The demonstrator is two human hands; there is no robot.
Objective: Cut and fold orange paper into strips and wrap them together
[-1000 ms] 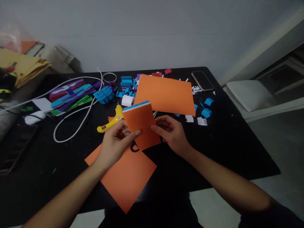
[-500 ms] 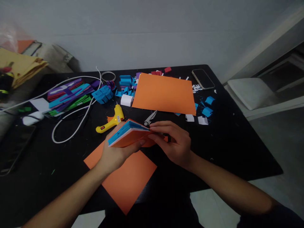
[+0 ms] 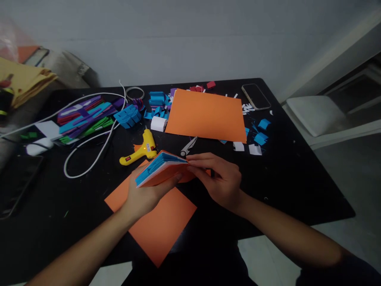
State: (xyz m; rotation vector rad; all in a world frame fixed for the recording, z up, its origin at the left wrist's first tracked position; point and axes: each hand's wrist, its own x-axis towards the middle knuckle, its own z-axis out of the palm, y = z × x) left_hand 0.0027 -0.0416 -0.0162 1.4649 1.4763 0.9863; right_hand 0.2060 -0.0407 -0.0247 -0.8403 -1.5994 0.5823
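Label (image 3: 148, 147) on glue gun (image 3: 143, 151) near booklet (image 3: 163, 173) is illegible

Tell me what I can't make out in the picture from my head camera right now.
All in the head view:
Scissors: handles mostly hidden behind the booklet and right hand.
Left hand: most fingers hidden behind the booklet.
Phone at left: cut off by the left edge.
Glue gun: label too small to read.
Underneath the back orange sheet: covered by it.

My left hand (image 3: 144, 196), fingers mostly hidden
The orange-and-blue paper booklet (image 3: 163, 174) covers them; the white cable (image 3: 107, 142) runs off left.
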